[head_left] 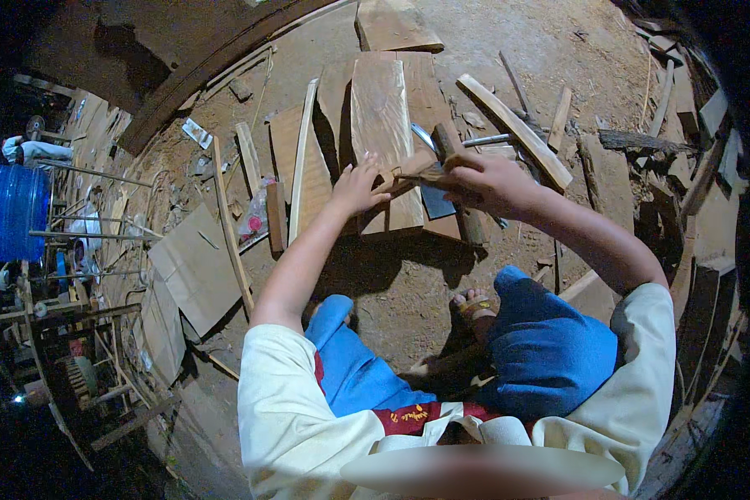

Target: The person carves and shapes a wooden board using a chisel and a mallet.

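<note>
The dirt floor (400, 312) spreads beneath me, with a blue barrel (10, 212) at the far left. Nearer on the left lies a flat brown sheet (196, 271). In front of me a broad grained plank (380, 100) runs away from me, and a long pale strip (521, 137) slants beyond it on the right. My left grip (360, 187) is partly curled over the plank, thumb and fingers about the left end of a small wooden block (410, 167); I cannot tell how firmly it holds. The block sits above the plank, between my two grips. My right grip (475, 179) is curled closed around a slim dark piece (425, 176), whose tip points left, at the block.
</note>
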Tool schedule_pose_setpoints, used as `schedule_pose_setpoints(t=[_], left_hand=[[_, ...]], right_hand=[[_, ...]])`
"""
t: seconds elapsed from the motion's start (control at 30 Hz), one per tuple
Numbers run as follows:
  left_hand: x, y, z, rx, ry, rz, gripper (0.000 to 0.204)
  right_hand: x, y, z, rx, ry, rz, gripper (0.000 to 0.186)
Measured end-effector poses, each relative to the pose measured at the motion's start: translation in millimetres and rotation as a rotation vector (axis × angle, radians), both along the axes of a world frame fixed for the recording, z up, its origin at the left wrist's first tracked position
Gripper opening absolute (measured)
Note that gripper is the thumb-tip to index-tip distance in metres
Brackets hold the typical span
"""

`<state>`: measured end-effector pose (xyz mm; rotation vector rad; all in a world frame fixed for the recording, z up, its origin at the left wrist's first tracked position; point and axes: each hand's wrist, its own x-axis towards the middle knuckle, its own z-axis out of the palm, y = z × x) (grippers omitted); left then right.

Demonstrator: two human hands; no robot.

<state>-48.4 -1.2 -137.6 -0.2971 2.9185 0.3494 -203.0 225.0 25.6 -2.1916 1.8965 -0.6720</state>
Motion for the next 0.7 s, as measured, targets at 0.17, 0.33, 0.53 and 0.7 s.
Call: schedule_pose_setpoints(t=[0.17, 0.33, 0.53, 0.7], left_hand=[[2, 1, 0, 0.024, 0.008, -0.023, 0.08], [2, 4, 9, 0.042, 0.027, -0.007, 0.078], [6, 6, 10, 0.045, 0.098, -0.006, 0.074], [5, 5, 4, 0.043, 0.124, 0.0, 0.076]], right_hand=[[-1, 2, 1, -0.031, -0.035, 0.015, 0.021], [-13, -1, 13, -0.096, -0.319, -0.191, 0.019], [-20, -5, 20, -0.059, -0.53, -0.394, 0.017], [-19, -7, 15, -0.029, -0.519, -0.421, 0.018]])
